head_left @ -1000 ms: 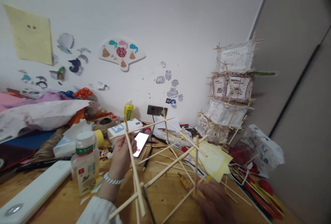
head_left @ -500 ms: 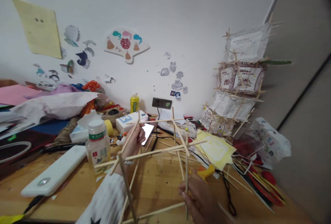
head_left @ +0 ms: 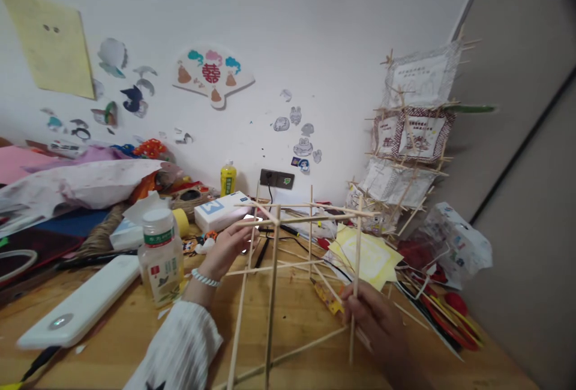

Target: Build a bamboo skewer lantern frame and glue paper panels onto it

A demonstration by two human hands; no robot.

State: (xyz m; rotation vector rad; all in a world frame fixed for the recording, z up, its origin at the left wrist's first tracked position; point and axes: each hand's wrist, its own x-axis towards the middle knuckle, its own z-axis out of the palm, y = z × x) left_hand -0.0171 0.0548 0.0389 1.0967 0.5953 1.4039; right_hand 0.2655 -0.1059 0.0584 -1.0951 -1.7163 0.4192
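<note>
A box-shaped frame of thin wooden sticks (head_left: 271, 294) is held up over the table. My right hand (head_left: 375, 324) is closed around its right upright stick, low down. Just left of the frame, my left hand (head_left: 227, 249) has its fingers stretched towards the upper left corner; whether the fingertips touch a stick I cannot tell. A striped band circles that wrist. Behind the right hand lies a yellow tool (head_left: 330, 300), partly hidden, perhaps a glue gun.
On the left stand a clear plastic jar (head_left: 162, 258) and a white power bank (head_left: 85, 300). A tissue box (head_left: 225, 211) and a yellow bottle (head_left: 228, 179) are at the back. Yellow paper (head_left: 364, 258) and loose sticks lie right. A tall stick-and-paper structure (head_left: 409, 138) rises by the wall.
The frame has turned and shifted right, with my right hand still on its upright. My left hand has loosened from a closed grip at the corner, its fingers now straighter.
</note>
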